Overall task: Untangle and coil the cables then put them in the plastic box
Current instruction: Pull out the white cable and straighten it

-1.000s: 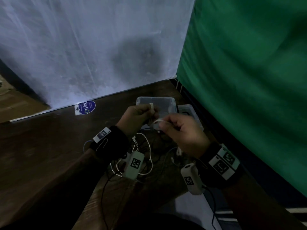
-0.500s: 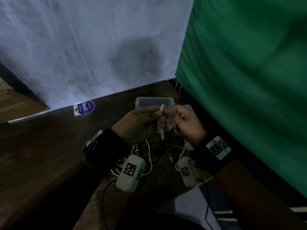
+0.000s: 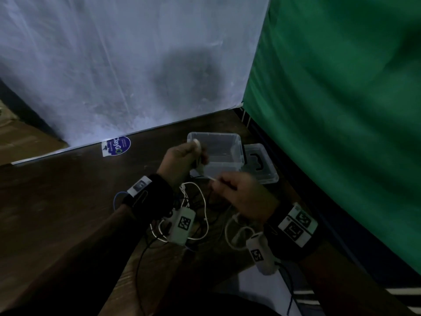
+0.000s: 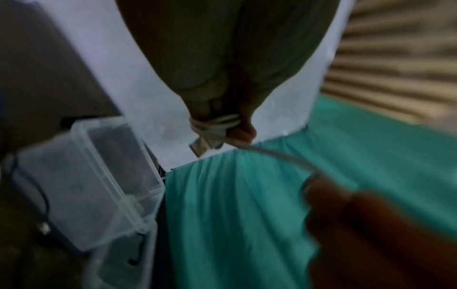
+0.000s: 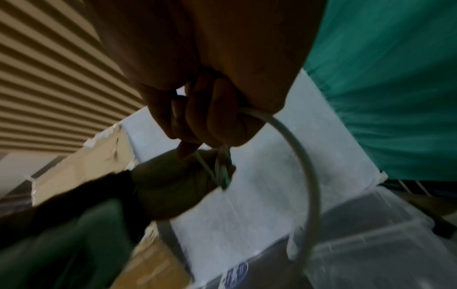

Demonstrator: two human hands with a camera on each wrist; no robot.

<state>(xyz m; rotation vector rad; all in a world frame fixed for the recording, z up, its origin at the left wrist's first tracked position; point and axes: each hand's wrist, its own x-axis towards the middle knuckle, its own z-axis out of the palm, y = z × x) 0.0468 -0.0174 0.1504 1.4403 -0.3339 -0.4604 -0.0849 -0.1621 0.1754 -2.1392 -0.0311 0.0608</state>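
My left hand [image 3: 182,156] grips a small coil of white cable [image 4: 217,125] with a metal plug sticking out below it, held just in front of the clear plastic box [image 3: 234,142]. A free strand of the same white cable [image 3: 213,178] runs from the coil to my right hand [image 3: 230,185], which pinches it and lets the rest arc down [image 5: 304,156]. Under both hands a tangle of white and dark cables [image 3: 200,206] lies on the dark wooden table [image 3: 68,201]. The plastic box [image 4: 99,176] stands open.
The box's clear lid [image 3: 262,165] lies just right of the box, beside a green curtain [image 3: 341,110]. A white sheet [image 3: 114,65] hangs behind the table, with a blue sticker [image 3: 117,145] at its foot. The table's near edge runs below my wrists.
My hands were together at the coil; now the right hand has drawn back and down toward me, pulling a strand out. The left hand keeps the coil near the box.
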